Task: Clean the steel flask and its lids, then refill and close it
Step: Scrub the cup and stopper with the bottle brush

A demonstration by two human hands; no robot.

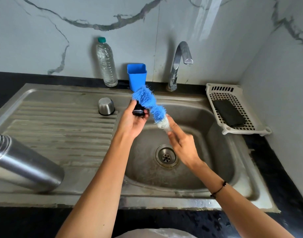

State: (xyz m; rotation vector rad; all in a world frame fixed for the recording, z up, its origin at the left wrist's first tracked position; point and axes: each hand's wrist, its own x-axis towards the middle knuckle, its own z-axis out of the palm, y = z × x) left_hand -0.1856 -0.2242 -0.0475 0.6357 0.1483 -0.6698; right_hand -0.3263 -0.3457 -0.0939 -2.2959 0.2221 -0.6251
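I see L hand over the sink basin, fingers curled round a small black inner lid, held at the fingertips. R hand pinches the clear handle end of a blue bottle brush, thumb and index fingers pressed together on it; bristles lie across the lid, touching it. R hand a bit blurred.

Steel flask lies on its side on the drainboard, far L, mouth end toward the frame edge, well apart from both hands. Steel cup lid sits upside down on the drainboard near the basin.

Back ledge: plastic water bottle w/ green cap, no label readable; blue square cup beside it; tap. R of the basin: white basket tray w/ dark scrub pad. Black thread band on R wrist. No brand or writing legible anywhere.
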